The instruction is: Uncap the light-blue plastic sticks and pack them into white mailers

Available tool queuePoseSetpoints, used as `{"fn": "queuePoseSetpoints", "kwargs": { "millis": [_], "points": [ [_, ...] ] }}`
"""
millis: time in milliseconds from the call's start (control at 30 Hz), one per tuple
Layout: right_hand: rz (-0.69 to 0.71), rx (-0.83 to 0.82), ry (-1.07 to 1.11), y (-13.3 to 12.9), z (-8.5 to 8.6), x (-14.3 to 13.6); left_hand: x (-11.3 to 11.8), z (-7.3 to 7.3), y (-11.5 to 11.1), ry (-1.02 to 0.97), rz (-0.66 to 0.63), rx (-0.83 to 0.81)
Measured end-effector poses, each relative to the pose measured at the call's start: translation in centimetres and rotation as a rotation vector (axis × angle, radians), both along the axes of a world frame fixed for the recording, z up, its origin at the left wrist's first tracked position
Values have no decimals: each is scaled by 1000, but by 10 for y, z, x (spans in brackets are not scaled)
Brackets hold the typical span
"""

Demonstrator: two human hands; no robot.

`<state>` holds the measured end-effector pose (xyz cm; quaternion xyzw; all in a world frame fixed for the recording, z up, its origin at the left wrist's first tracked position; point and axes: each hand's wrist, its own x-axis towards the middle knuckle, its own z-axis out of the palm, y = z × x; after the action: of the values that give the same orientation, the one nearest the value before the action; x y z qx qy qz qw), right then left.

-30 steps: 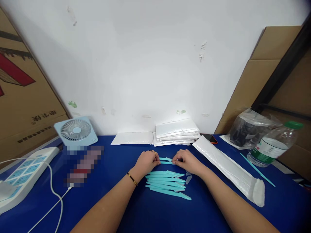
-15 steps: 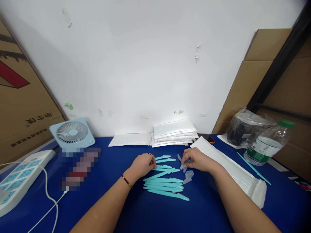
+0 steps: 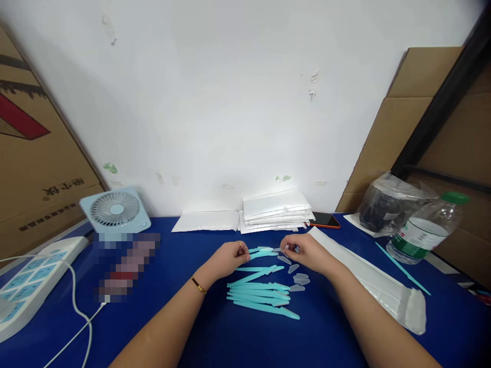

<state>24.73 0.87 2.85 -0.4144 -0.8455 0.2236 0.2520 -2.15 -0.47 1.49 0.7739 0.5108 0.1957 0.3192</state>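
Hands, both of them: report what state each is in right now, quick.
Left hand: closed, pinching the handle end of a teal eyebrow razor.
Right hand: closed, fingertips at a translucent blade cover.

We are pinching a teal stick (image 3: 264,253) in our left hand (image 3: 229,259) and a small clear piece (image 3: 277,250) in our right hand (image 3: 306,251) — the two are nearly meeting above the blue table (image 3: 233,343). More teal sticks (image 3: 264,307) are lying nearer us, with loose clear pieces (image 3: 301,281) by their right ends, and white envelopes (image 3: 273,205) are sitting stacked against the wall (image 3: 230,102) — a phone (image 3: 325,220) just beside them.
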Motion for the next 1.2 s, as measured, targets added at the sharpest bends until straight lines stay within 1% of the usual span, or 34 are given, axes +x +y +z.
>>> {"fn": "queuePoseSetpoints", "kwargs": {
  "millis": [100,233,367,467,667,733,833,967,1033,1067,1167,1200],
  "points": [
    [-41,56,125,-1,-1,-5,-1,3,1,-120,8,-42],
    [-70,60,230,0,-3,-8,-4,4,2,-224,34,-116],
    [-68,5,229,0,-5,-9,-3,4,2,-196,47,-79],
    [-79,-21,247,0,-7,-11,-2,6,2,-166,49,-61],
    [-121,23,299,1,-4,-8,-4,10,1,-172,54,-44],
    [-110,20,306,0,-4,-9,-3,10,0,-188,43,-49],
    [-71,-8,311,-4,-5,-16,0,8,-2,-205,29,-61],
    [-63,-4,322,-7,-9,-25,6,0,-1,-227,14,-87],
    [-69,23,289,-5,-9,-24,8,-3,1,-186,27,-49],
    [-71,44,250,-4,-9,-22,8,-4,2,-149,47,-4],
    [-80,99,30,2,-7,-10,8,0,0,15,138,200],
    [-86,106,-58,4,-7,-6,9,3,-2,70,143,253]
  ]
}}
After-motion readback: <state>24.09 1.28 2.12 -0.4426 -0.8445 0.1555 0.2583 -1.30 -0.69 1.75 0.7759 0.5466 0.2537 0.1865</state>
